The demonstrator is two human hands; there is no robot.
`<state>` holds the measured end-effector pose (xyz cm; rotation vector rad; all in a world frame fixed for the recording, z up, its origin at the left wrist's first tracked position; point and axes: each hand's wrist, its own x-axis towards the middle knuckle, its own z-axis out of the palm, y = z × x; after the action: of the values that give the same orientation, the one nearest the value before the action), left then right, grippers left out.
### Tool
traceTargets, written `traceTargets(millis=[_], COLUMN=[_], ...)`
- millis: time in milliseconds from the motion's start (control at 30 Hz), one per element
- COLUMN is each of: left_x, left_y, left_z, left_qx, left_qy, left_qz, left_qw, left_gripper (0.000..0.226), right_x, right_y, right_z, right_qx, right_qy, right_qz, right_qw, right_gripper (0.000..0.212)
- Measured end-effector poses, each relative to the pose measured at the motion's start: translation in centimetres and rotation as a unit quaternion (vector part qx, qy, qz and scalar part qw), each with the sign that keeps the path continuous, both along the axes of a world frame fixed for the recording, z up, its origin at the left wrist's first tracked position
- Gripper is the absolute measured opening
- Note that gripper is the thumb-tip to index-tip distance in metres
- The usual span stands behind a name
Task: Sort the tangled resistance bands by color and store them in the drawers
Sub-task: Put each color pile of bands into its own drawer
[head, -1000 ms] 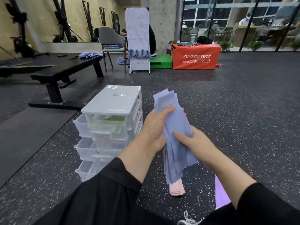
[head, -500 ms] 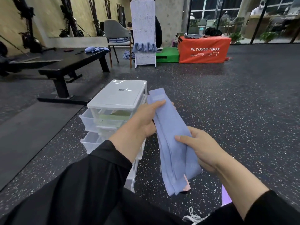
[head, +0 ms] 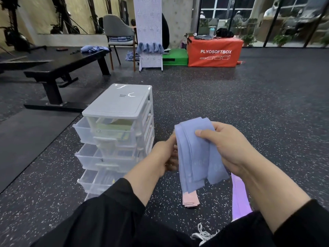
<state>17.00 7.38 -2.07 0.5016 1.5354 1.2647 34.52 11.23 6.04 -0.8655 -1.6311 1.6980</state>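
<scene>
Our right hand (head: 229, 147) curls thumb over fingers around the folded blue bands (head: 197, 154); our left hand (head: 164, 155) pinches their edge at nine o'clock. The drawer unit (head: 115, 132) stands at nine o'clock, apart.

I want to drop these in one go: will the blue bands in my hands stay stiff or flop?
Likely floppy: the blue bands hang limp below both the right hand and left hand. Probably light, since fingertips hold them. Their loose ends may splay apart.
</scene>
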Motion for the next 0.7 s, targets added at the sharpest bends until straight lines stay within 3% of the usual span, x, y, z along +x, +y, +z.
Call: traceTargets(millis=[67, 167, 233, 300, 467, 600, 700], left_x=[0.3, 1.2, 1.6, 1.4, 1.6, 2.2, 2.7], left_y=[-0.9, -2.9, -3.3, -3.1, -3.0, -2.9, -2.7], left_z=[-0.3, 1.1, 1.5, 1.3, 0.9, 0.6, 0.5], left_qx=[0.099, 0.251, 0.261, 0.262, 0.274, 0.279, 0.279], left_qy=[0.078, 0.149, 0.173, 0.15, 0.076, 0.069, 0.002], left_qz=[0.081, 0.018, -0.062, -0.068, -0.006, 0.037, 0.073], left_qw=[0.989, 0.956, 0.948, 0.951, 0.959, 0.957, 0.958], left_gripper=[0.081, 0.054, 0.068, 0.081, 0.05, 0.037, 0.041], right_x=[0.1, -0.1, -0.3, -0.5, -1.4, -2.3, -2.6], right_y=[0.1, 0.0, -0.1, -0.4, -1.0, -1.1, -1.3], right_z=[-0.1, -0.3, -0.5, -0.6, -0.7, -1.4, -1.3], right_qx=[-0.002, -0.017, -0.021, -0.035, -0.033, 0.095, 0.181], right_qy=[-0.014, -0.017, -0.018, -0.008, -0.01, -0.069, -0.104], right_qz=[-0.005, -0.005, 0.005, 0.014, -0.008, -0.074, -0.146], right_qw=[1.0, 1.0, 1.0, 0.999, 0.999, 0.99, 0.967], right_gripper=[0.013, 0.013, 0.016, 0.016, 0.012, 0.038, 0.018])
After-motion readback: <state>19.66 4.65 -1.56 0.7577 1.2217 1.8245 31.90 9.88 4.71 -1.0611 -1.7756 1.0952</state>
